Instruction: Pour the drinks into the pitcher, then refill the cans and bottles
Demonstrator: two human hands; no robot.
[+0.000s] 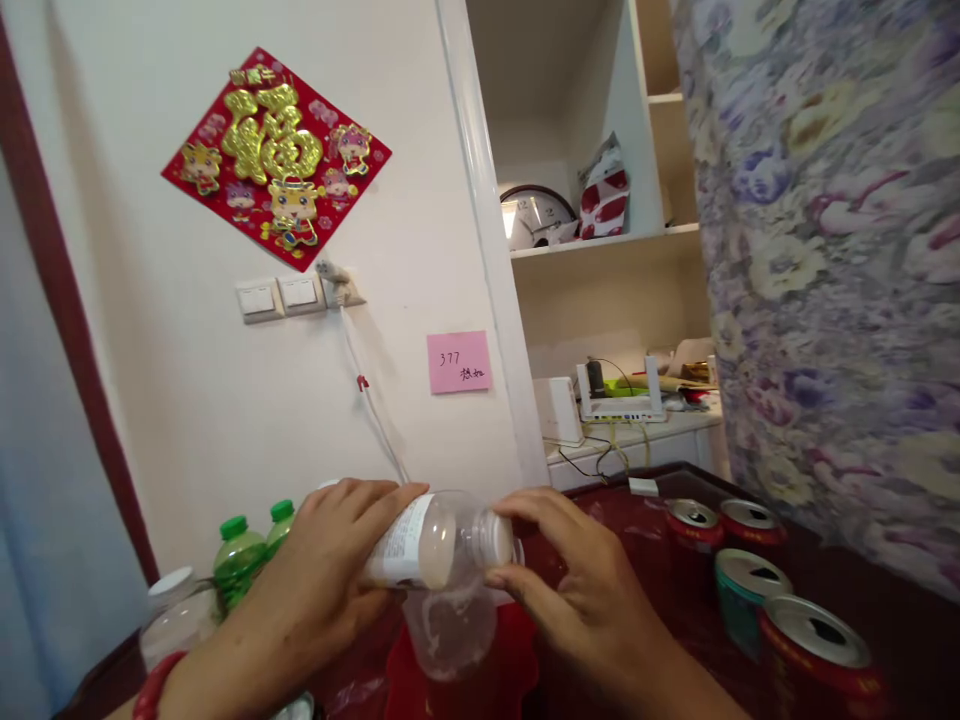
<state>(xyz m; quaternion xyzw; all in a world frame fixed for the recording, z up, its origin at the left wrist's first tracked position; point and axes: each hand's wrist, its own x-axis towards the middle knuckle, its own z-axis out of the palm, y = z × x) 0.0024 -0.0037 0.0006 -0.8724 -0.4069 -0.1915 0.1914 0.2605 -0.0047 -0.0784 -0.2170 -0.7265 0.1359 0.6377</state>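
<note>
Left hand [334, 555]: wrapped round the clear bottle [439, 540], tipped on its side between my hands, its base lost behind my knuckles.
Right hand [574, 570]: thumb and fingers pinching the white cap [493, 541]; can't tell if it's loose.
Under both: a smooth, see-through vessel [454, 632], its foot murky against red.
Left, behind my forearm: green bottles [238, 560], partly covered.
Right of my right: round metal cans [814, 640] on the glossy desk [626, 565], nearest one cut off below.
</note>
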